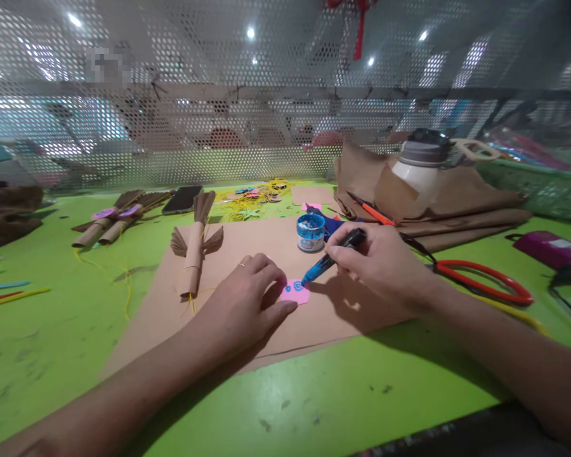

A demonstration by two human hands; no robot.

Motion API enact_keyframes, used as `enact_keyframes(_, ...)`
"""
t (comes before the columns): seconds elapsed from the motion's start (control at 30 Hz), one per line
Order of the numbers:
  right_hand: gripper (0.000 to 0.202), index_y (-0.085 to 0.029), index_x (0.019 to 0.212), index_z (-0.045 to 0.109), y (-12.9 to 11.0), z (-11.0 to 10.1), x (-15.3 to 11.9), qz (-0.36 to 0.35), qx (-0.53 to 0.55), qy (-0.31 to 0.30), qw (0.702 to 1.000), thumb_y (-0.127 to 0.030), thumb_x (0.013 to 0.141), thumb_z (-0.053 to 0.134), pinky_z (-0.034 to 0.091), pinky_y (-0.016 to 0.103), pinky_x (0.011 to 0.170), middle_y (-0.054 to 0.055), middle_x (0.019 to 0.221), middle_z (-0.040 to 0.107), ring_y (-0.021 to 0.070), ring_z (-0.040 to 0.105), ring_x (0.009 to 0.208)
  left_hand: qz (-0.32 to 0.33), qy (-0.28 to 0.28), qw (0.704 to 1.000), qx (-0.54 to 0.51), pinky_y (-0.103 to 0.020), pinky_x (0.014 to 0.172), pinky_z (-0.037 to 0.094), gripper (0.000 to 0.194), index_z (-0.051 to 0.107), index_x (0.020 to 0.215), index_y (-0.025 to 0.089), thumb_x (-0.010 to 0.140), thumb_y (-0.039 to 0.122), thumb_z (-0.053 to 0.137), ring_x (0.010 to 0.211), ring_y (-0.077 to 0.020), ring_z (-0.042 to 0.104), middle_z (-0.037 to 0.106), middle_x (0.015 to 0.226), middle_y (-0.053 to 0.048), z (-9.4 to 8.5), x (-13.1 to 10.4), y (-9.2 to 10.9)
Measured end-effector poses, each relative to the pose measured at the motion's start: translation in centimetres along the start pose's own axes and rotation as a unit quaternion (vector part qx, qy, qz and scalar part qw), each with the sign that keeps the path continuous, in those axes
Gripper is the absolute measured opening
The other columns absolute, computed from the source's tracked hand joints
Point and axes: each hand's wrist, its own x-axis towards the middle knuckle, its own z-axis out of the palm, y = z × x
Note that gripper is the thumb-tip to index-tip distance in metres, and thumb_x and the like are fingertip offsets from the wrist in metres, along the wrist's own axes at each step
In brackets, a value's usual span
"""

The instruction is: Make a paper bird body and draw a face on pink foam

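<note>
A small pink paper piece point(295, 298) with blue marks lies on a brown cardboard sheet point(276, 339). My left hand point(250, 295) rests beside it, thumb and fingers at its left edge, pinning it down. My right hand point(371, 260) grips a blue marker point(321, 266), whose tip touches the pink piece at its upper right. Just behind the marker stands an open jar of blue paint point(310, 232). On the cardboard's left part lies a rolled brown paper figure point(193, 260) with fanned, pleated paper pieces and yellow string.
Two similar paper figures point(95, 230) and a black phone point(183, 199) lie back left. Yellow shreds point(266, 193) sit at the back. Right are red-handled scissors point(490, 279), brown paper point(457, 222), a white bottle point(419, 171), a green basket point(533, 190) and a purple object point(547, 249).
</note>
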Motion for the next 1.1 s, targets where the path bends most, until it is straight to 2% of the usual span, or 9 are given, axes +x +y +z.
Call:
enact_keyframes(0.13, 0.008, -0.017, 0.071, 0.06, 0.12, -0.06, -0.03, 0.005, 0.012, -0.012, 1.0, -0.022, 0.077, 0.059, 0.035, 0.023, 0.048, -0.005, 0.051, 0.051, 0.0083, 0.044, 0.046, 0.001, 0.001, 1.0, 0.0, -0.038, 0.078, 0.044, 0.022, 0.062, 0.09, 0.018, 0.085, 0.04, 0.059, 0.091, -0.0232, 0.051, 0.056, 0.096, -0.007, 0.04, 0.05, -0.05)
enact_keyframes(0.3, 0.012, -0.017, 0.072, 0.059, 0.25, -0.08, -0.02, 0.007, 0.016, 0.005, 1.0, -0.026, 0.079, 0.059, 0.034, 0.024, 0.048, -0.004, 0.053, 0.052, 0.0089, 0.044, 0.047, 0.009, 0.0, 1.0, -0.004, -0.038, 0.08, 0.044, 0.023, 0.061, 0.091, 0.018, 0.086, 0.041, 0.059, 0.092, -0.0228, 0.051, 0.055, 0.098, -0.007, 0.1, 0.03, -0.15)
enact_keyframes(0.5, 0.008, -0.016, 0.072, 0.061, -0.05, 0.04, -0.13, 0.011, 0.008, -0.005, 1.0, -0.022, 0.077, 0.06, 0.035, 0.024, 0.049, -0.004, 0.051, 0.052, 0.009, 0.044, 0.047, 0.005, 0.0, 1.0, 0.0, -0.038, 0.079, 0.045, 0.022, 0.061, 0.089, 0.018, 0.085, 0.039, 0.059, 0.092, -0.0235, 0.05, 0.056, 0.096, -0.007, -0.01, 0.01, 0.03)
enact_keyframes(0.8, 0.01, -0.017, 0.071, 0.059, 0.29, -0.02, -0.08, -0.004, 0.021, 0.015, 1.0, -0.023, 0.077, 0.061, 0.035, 0.024, 0.049, -0.003, 0.054, 0.054, 0.0092, 0.044, 0.047, 0.016, 0.004, 1.0, -0.003, -0.039, 0.08, 0.045, 0.022, 0.061, 0.092, 0.018, 0.085, 0.039, 0.059, 0.092, -0.0237, 0.051, 0.056, 0.097, -0.008, 0.18, -0.03, -0.23)
enact_keyframes(1.1, 0.009, -0.016, 0.074, 0.06, 0.2, 0.15, -0.07, 0.006, 0.009, 0.003, 1.0, -0.024, 0.078, 0.06, 0.037, 0.024, 0.051, -0.003, 0.057, 0.055, 0.0094, 0.047, 0.049, 0.012, 0.003, 1.0, -0.004, -0.038, 0.08, 0.044, 0.023, 0.061, 0.092, 0.018, 0.086, 0.04, 0.059, 0.093, -0.0238, 0.051, 0.056, 0.098, -0.008, 0.21, -0.1, -0.11)
